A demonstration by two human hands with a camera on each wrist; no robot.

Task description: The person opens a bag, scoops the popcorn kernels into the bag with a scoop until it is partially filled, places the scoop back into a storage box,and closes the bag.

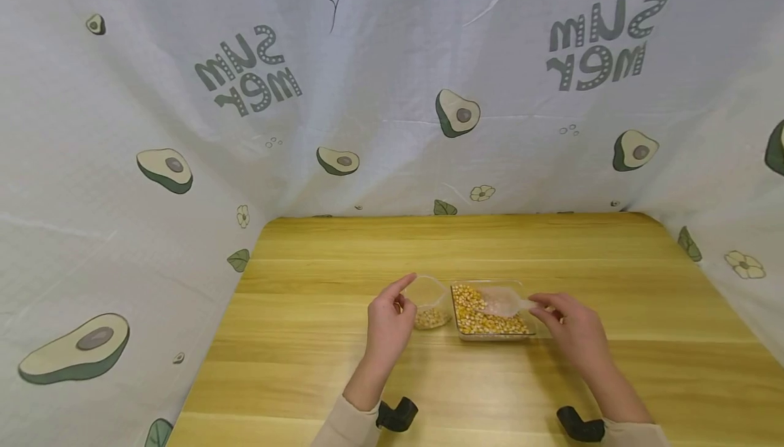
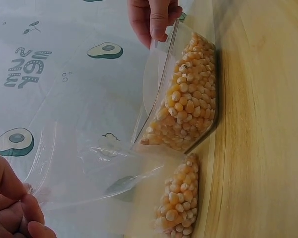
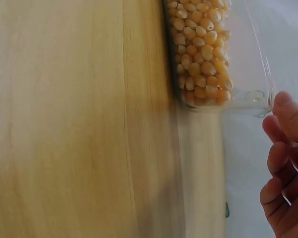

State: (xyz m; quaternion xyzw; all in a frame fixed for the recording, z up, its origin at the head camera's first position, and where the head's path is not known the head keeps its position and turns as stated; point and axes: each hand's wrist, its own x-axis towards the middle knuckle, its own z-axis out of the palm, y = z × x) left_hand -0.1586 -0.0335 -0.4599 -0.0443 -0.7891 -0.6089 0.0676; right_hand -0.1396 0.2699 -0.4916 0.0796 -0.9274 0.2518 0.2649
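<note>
On the bench (image 1: 294, 365), the bag (image 1: 427, 290) with corn (image 1: 431, 319) in it is just right of the left hand (image 1: 390, 316). The box (image 1: 495, 338) is left of the right hand (image 1: 574, 330), beside the bag.

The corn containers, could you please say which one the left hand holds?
The clear plastic bag, its rim pinched; the left hand isn't touching the rectangular dish.

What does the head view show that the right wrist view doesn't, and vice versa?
Only the head view: the left hand, the plastic bag it holds, and two black wrist mounts.
Only the right wrist view: a low, side-on look at the clear container and its stacked corn kernels.
Both: the right hand, container, kernels, table and pale cloth.
</note>
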